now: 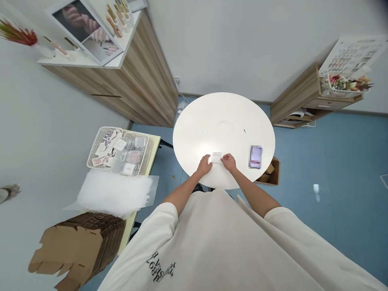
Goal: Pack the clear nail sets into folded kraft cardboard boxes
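A small clear plastic box (217,157) sits near the front edge of the round white table (224,121). My left hand (205,165) grips its left side with curled fingers. On the opposite side my right hand (228,162) pinches the box. Both hands rest low on the tabletop. What is inside the box is too small to make out.
A phone (255,157) lies on the table right of my hands. A side table at the left carries a white basket (119,152) of small packs, foam sheets (117,194) and flat cardboard boxes (80,246). A brown carton (269,173) stands on the floor. Wooden cabinets (142,85) line the walls.
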Demonstrator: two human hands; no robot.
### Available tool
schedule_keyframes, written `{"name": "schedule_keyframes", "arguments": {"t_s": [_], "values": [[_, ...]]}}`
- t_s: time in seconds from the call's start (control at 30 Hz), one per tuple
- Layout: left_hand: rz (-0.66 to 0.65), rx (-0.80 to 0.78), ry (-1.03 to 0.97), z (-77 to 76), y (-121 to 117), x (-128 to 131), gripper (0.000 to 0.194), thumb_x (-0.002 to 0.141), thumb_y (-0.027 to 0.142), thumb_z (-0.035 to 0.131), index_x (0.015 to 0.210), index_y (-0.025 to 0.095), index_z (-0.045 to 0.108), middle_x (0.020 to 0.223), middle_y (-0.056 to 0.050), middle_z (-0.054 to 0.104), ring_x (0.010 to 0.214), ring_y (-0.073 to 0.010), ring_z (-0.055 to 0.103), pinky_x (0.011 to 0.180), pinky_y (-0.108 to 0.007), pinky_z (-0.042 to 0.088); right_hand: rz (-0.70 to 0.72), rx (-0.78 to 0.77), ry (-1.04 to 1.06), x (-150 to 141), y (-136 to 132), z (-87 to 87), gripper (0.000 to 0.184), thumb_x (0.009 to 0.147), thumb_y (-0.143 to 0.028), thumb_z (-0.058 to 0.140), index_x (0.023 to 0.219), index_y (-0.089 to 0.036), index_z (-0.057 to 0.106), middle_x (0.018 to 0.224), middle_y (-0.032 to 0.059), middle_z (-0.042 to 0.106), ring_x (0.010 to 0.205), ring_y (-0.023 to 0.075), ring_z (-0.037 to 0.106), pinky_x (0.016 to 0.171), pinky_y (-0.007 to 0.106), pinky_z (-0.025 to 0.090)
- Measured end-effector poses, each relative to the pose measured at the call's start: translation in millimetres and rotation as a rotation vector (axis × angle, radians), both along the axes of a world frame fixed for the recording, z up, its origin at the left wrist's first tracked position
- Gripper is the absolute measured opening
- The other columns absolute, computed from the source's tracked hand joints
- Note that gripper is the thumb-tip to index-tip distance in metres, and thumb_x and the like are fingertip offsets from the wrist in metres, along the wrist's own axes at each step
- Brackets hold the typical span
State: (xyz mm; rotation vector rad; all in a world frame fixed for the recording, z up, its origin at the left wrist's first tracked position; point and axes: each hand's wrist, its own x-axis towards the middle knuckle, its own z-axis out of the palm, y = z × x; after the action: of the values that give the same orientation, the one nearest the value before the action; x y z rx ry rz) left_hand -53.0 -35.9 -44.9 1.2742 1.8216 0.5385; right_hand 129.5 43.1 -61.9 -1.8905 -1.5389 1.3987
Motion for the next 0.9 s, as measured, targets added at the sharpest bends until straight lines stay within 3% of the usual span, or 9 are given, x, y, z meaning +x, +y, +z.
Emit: {"name": "schedule_keyframes", "arguments": {"t_s": [0.17, 0.43, 0.7, 0.9], "values": [[-0.065, -0.097, -0.044, -15.6, 7.5, 8.3, 0.05, 0.093, 0.021, 0.054, 0.142, 0.018, 0.048, 0.146, -0.015, 0.052, 0.127, -0.0261, 0.058, 0.106, -0.04, 0.049, -0.065, -0.018, -0.045, 8.5, 3.0, -16.2, 0.019, 0.07, -0.034, 0.065, 0.085, -0.025, 0.058, 0.089, 0.0017, 0.069, 0.079, 0.0192, 0.063, 0.074, 0.033, 0.051], [-0.121, -0.143, -0.063, -27.6, 19.6, 13.0, 0.057, 0.092, 0.022, 0.057, 0.147, 0.019, 0.043, 0.148, -0.015, 0.052, 0.13, -0.0259, 0.056, 0.107, -0.04, 0.048, -0.081, -0.019, -0.067, 8.9, 4.5, -26.7, 0.013, 0.073, -0.032, 0.062, 0.084, -0.025, 0.06, 0.089, 0.0018, 0.07, 0.084, 0.0199, 0.064, 0.08, 0.034, 0.053], [-0.061, -0.176, -0.13, -25.7, 20.8, 7.8, 0.049, 0.089, 0.018, 0.058, 0.135, 0.021, 0.044, 0.144, -0.014, 0.054, 0.128, -0.0249, 0.057, 0.1, -0.039, 0.05, -0.031, -0.008, -0.06, 14.8, -8.8, -14.9, 0.015, 0.079, -0.026, 0.055, 0.091, -0.025, 0.064, 0.103, 0.0028, 0.072, 0.093, 0.0202, 0.066, 0.089, 0.037, 0.053], [-0.024, -0.243, -0.167, -23.2, 21.7, 14.5, 0.058, 0.087, 0.025, 0.063, 0.139, 0.022, 0.037, 0.141, -0.015, 0.057, 0.123, -0.0234, 0.061, 0.097, -0.037, 0.049, 0.005, -0.082, -0.06, 9.6, -14.2, -7.3, 0.02, 0.078, -0.02, 0.056, 0.096, -0.024, 0.065, 0.109, 0.0038, 0.072, 0.099, 0.0206, 0.066, 0.095, 0.038, 0.052]]}}
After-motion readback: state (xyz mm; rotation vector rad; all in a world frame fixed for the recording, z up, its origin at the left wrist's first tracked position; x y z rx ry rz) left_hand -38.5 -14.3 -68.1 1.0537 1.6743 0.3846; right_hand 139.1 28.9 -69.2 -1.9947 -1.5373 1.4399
